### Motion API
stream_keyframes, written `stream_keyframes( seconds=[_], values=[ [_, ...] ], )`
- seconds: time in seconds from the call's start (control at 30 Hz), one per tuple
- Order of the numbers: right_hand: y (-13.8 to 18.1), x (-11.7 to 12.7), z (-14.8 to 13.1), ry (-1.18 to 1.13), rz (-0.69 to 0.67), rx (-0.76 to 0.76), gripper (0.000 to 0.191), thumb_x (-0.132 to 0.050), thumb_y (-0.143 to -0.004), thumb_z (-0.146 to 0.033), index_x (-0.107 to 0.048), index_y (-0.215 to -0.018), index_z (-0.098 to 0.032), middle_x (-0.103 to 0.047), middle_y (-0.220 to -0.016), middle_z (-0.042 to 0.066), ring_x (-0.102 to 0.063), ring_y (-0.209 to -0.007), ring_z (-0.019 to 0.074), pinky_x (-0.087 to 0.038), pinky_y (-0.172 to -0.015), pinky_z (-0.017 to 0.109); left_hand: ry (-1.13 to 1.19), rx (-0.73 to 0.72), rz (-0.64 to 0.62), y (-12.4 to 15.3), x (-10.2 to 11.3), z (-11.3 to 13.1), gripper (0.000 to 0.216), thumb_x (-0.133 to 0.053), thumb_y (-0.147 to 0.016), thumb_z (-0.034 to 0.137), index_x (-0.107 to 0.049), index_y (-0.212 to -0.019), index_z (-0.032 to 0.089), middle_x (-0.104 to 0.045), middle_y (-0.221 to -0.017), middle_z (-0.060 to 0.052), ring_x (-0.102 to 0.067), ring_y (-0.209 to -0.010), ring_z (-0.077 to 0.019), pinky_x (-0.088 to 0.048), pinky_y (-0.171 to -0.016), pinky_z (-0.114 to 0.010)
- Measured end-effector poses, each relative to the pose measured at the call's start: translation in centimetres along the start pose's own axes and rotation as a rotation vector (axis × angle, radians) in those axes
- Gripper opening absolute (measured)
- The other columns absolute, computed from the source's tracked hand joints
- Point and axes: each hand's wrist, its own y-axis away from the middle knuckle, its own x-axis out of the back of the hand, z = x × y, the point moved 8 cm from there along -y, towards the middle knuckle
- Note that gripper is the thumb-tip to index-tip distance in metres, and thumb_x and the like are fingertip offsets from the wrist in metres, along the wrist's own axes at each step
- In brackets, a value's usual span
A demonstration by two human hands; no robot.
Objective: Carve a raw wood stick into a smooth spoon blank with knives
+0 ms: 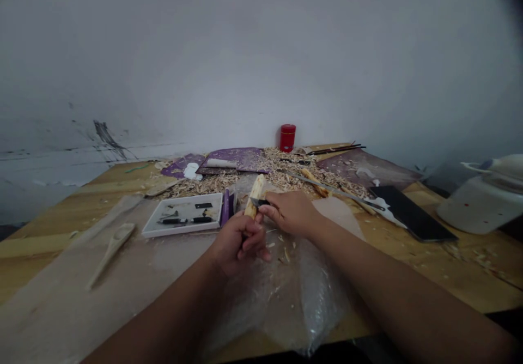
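Note:
My left hand (242, 240) is closed around the lower end of a pale wooden stick (256, 189), which points up and away from me. In my right hand (292, 211) is a carving knife (261, 202) with a dark handle. Its blade lies against the side of the stick, just above my left fingers. Part of the handle is hidden in my right fist. Beneath both hands lies a clear plastic sheet (322, 298) with a few wood shavings on it.
A white tray (152, 228) with small tools stands left, beyond a carved wooden spoon (108, 255). Wood shavings (220, 185) cover the table's back, near a red tin (287, 138). At right are a long metal ruler-like strip (343, 192), a black flat slab (408, 211) and a white pot (469, 206).

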Motion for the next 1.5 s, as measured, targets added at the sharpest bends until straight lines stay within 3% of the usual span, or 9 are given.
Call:
stream_keyframes(
  seconds=[0.2,0.5,0.83,0.97,1.03,1.13,1.23,1.33,1.5],
  values=[
    [-0.1,0.0,-0.1,0.017,0.017,0.033,0.056,-0.015,-0.081,-0.057,-0.055,-0.088,-0.019,-0.063,-0.082,0.005,-0.055,-0.071,0.0169,-0.024,-0.054,0.025,0.066,0.077,-0.068,0.4,-0.8,-0.3,0.014,-0.034,-0.066,0.009,-0.044,-0.069,0.017,-0.031,-0.03,0.01,-0.013,-0.023,-0.0031,-0.048,-0.043,-0.029],
    [-0.5,0.5,4.3,0.121,0.062,-0.188,0.065,-0.004,-0.079,-0.061,-0.055,-0.089,-0.021,-0.063,-0.08,0.006,-0.057,-0.074,0.0201,-0.027,-0.056,0.026,0.06,0.078,-0.092,0.5,-1.5,-0.8,0.013,-0.033,-0.066,0.008,-0.041,-0.067,0.018,-0.031,-0.031,0.01,-0.015,-0.024,-0.0037,-0.049,-0.046,-0.03],
    [-0.8,0.6,3.8,0.137,0.075,-0.222,0.065,-0.005,-0.078,-0.062,-0.054,-0.094,-0.023,-0.063,-0.084,0.007,-0.057,-0.078,0.0213,-0.032,-0.06,0.028,0.103,0.067,-0.079,0.5,-1.6,-0.5,0.011,-0.034,-0.066,0.009,-0.039,-0.064,0.018,-0.031,-0.031,0.01,-0.016,-0.024,-0.003,-0.049,-0.051,-0.03],
    [0.0,1.7,9.0,0.146,0.104,-0.491,0.067,-0.004,-0.078,-0.061,-0.055,-0.096,-0.022,-0.063,-0.08,0.009,-0.057,-0.072,0.0213,-0.032,-0.056,0.028,-0.019,0.002,-0.123,1.2,-3.1,-0.6,0.013,-0.041,-0.058,0.006,-0.038,-0.064,0.017,-0.034,-0.032,0.01,-0.019,-0.024,-0.0022,-0.048,-0.046,-0.031],
    [1.0,3.0,11.4,0.165,0.194,-0.629,0.067,-0.004,-0.08,-0.059,-0.055,-0.098,-0.02,-0.062,-0.081,0.011,-0.056,-0.071,0.0213,-0.031,-0.055,0.027,-0.075,-0.031,-0.148,1.4,-3.4,-0.5,0.015,-0.043,-0.056,0.005,-0.038,-0.064,0.017,-0.035,-0.032,0.01,-0.02,-0.023,-0.0022,-0.048,-0.044,-0.032],
    [1.2,3.7,10.8,0.094,0.253,-0.549,0.063,-0.005,-0.083,-0.055,-0.057,-0.092,-0.019,-0.062,-0.078,0.009,-0.055,-0.069,0.0192,-0.028,-0.053,0.025,-0.119,-0.088,-0.041,1.0,-2.0,0.3,0.008,-0.04,-0.066,0.01,-0.037,-0.066,0.017,-0.036,-0.034,0.01,-0.022,-0.024,-0.0028,-0.048,-0.047,-0.031],
    [0.7,3.4,7.0,-0.014,0.256,-0.346,0.057,-0.009,-0.084,-0.053,-0.056,-0.087,-0.021,-0.061,-0.075,0.005,-0.053,-0.067,0.0161,-0.026,-0.053,0.024,-0.164,-0.102,-0.009,0.4,-1.0,1.0,0.004,-0.039,-0.072,0.015,-0.04,-0.068,0.017,-0.042,-0.044,0.007,-0.031,-0.03,-0.0048,-0.048,-0.05,-0.032],
    [0.4,2.9,4.3,-0.082,0.238,-0.235,0.054,-0.012,-0.084,-0.053,-0.055,-0.083,-0.02,-0.059,-0.072,0.004,-0.051,-0.065,0.0147,-0.026,-0.053,0.023,-0.218,-0.105,0.049,0.0,-0.4,1.4,0.017,-0.04,-0.077,0.028,-0.041,-0.064,0.016,-0.042,-0.051,0.005,-0.035,-0.036,-0.0049,-0.045,-0.047,-0.027],
    [0.4,2.1,4.4,-0.145,0.214,-0.226,0.052,-0.012,-0.084,-0.052,-0.053,-0.082,-0.019,-0.058,-0.07,0.003,-0.051,-0.065,0.0141,-0.029,-0.056,0.023,-0.342,-0.157,0.166,-0.2,0.3,1.8,0.026,-0.039,-0.079,0.038,-0.042,-0.065,0.016,-0.04,-0.049,0.005,-0.031,-0.034,-0.0039,-0.035,-0.039,-0.019]
  ],
)
